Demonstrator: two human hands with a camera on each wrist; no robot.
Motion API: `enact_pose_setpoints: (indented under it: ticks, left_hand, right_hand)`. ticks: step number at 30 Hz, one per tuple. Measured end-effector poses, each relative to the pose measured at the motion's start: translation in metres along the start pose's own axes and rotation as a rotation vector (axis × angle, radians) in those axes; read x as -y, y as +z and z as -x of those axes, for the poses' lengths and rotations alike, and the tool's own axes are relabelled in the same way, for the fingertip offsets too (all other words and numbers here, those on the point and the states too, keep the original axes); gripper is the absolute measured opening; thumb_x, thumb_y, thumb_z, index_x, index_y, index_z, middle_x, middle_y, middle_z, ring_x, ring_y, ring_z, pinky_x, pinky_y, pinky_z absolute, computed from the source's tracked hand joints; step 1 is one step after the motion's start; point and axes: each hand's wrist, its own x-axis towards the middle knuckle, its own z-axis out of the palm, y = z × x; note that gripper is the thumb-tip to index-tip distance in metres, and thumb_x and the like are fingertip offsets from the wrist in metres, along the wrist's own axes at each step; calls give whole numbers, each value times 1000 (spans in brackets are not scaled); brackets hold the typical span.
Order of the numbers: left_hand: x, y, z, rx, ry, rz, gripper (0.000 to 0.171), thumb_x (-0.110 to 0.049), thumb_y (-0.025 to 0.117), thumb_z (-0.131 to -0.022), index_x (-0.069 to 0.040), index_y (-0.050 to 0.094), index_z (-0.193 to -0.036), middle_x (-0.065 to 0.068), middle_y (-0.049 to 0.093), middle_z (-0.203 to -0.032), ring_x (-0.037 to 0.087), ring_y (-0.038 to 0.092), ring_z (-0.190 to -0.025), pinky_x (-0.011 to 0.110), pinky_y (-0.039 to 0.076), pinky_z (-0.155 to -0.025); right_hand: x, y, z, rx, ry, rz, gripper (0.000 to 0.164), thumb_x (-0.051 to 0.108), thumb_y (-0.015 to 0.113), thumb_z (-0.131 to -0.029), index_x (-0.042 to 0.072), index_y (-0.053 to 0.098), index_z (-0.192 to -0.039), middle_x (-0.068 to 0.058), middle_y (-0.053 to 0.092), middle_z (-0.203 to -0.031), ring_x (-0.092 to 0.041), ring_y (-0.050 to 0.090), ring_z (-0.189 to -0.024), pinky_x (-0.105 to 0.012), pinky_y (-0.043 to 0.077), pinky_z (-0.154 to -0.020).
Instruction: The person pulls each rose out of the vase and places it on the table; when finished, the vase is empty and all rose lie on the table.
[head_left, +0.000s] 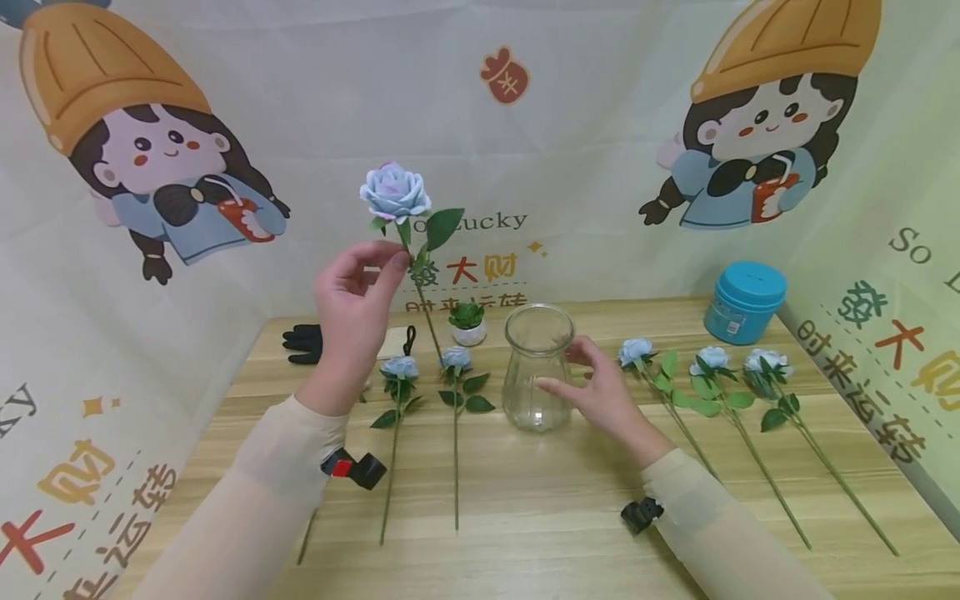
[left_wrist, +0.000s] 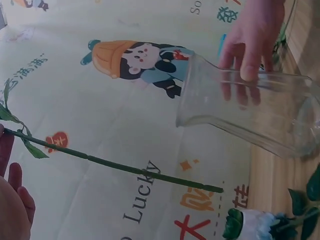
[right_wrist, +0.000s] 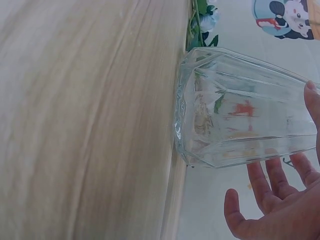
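My left hand (head_left: 356, 292) pinches the upper stem of a light blue artificial rose (head_left: 395, 192) between thumb and fingertips, holding it up over the back of the table. Its green stem (left_wrist: 117, 165) slants down, and the bare lower end is in the air to one side of the vase in the left wrist view. A clear glass vase (head_left: 536, 400) stands upright at the middle of the table. Around its right side curves my right hand (head_left: 607, 400), thumb across the front and fingers behind. Faceted glass (right_wrist: 240, 115) shows at the vase's lower part in the right wrist view.
Two blue roses (head_left: 400, 368) lie left of the vase, with another stem (head_left: 306, 533) partly under my left sleeve. Three more roses (head_left: 711, 360) lie at right. Behind are a potted succulent (head_left: 468, 325), a black glove (head_left: 302, 343) and a blue tub (head_left: 745, 304).
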Motion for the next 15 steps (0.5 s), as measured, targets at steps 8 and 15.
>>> enact_pose_setpoints:
  ticks: [8, 15]
  left_hand:
    - [25, -44, 25, -52, -122, -196, 16, -15, 75, -96, -1, 75, -104, -15, 71, -91, 8, 62, -76, 17, 51, -66]
    - [45, -90, 45, -105, -269, -302, 19, -19, 78, -93, -3, 77, -104, -20, 70, -87, 4, 61, -77, 16, 49, -65]
  right_hand:
    - [1, 0, 0, 2, -2, 10, 68, 37, 88, -81, 12, 56, -136, -14, 63, -137, -35, 56, -131, -57, 47, -113]
    - [0, 1, 0, 2, -7, 33, 69, 38, 88, -81, 12, 56, -136, -14, 63, -137, -35, 57, -131, -58, 48, -112]
